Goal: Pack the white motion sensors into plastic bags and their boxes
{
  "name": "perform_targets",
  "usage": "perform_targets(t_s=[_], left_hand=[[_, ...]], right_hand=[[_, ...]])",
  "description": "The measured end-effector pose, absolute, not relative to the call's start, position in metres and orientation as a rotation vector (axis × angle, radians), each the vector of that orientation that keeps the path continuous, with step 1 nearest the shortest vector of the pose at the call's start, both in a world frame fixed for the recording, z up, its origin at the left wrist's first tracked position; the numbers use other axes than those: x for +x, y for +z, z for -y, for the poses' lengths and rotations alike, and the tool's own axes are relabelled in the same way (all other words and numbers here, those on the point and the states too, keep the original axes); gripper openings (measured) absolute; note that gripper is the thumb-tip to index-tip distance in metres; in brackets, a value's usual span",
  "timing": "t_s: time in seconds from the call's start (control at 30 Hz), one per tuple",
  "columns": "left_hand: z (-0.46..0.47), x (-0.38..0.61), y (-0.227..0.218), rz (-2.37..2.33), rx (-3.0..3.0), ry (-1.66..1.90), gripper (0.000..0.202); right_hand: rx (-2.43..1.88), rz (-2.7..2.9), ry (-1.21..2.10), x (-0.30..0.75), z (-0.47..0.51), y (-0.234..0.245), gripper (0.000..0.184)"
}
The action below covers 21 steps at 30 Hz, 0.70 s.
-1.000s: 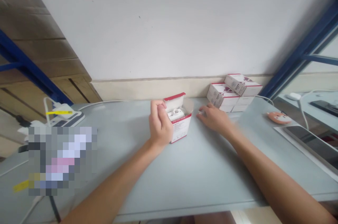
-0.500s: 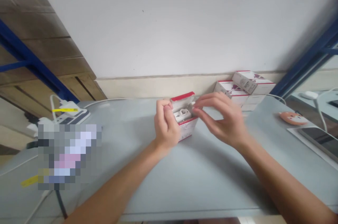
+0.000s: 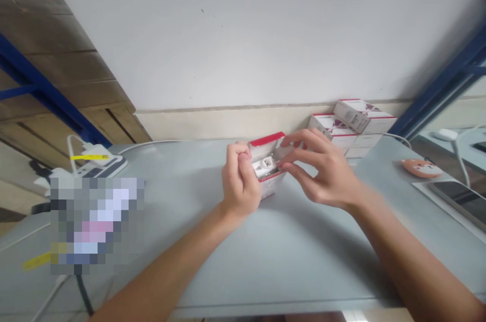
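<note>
Entry, as seen from my remote view of the head camera. The open carton [image 3: 268, 172] stands upright on the grey table [image 3: 304, 266], near the far edge, with its red-edged lid [image 3: 267, 138] raised. A white insert [image 3: 267, 164] sits inside it.

The left hand [image 3: 238, 185] is curled nearly shut against the carton's left side. I cannot tell whether it has hold of the carton. The right hand [image 3: 324, 170] is half open, reaching in from the right. Its fingertips [image 3: 284, 156] are at the carton's mouth, beside the insert, but I cannot tell whether they pinch anything.

A stack of cartons [image 3: 351, 127] stands against the wall, behind and right of the hands. Further right lie an orange fox-faced pad [image 3: 421, 168] and a tablet [image 3: 461, 199]. A white device [image 3: 96, 164] sits far left.
</note>
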<state>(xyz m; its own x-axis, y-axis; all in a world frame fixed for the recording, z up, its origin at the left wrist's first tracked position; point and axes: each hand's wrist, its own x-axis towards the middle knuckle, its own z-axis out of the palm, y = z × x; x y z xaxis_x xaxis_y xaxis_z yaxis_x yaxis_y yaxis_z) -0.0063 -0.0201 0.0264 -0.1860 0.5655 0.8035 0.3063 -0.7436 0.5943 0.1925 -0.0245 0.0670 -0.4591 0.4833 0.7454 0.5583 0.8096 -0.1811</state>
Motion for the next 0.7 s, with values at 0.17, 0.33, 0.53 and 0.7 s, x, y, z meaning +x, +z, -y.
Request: perform_targets(t_s=[0.17,0.33,0.53,0.7], left_hand=[[0.018,-0.008,0.034,-1.135,1.787,1.987,0.022],[0.013,-0.008,0.038,-0.978,1.743,1.729,0.013],[0.004,-0.012,0.041,-0.824,1.597,1.585,0.019],[0.003,-0.012,0.037,-0.850,1.564,1.615,0.017]], right_hand=[[-0.878,1.921,0.166,0.178,0.026,0.057,0.025],[-0.862,1.686,0.606,0.166,0.021,0.045,0.029],[-0.826,1.709,0.755,0.161,0.021,0.042,0.021],[-0.756,1.569,0.799,0.157,0.022,0.041,0.047]])
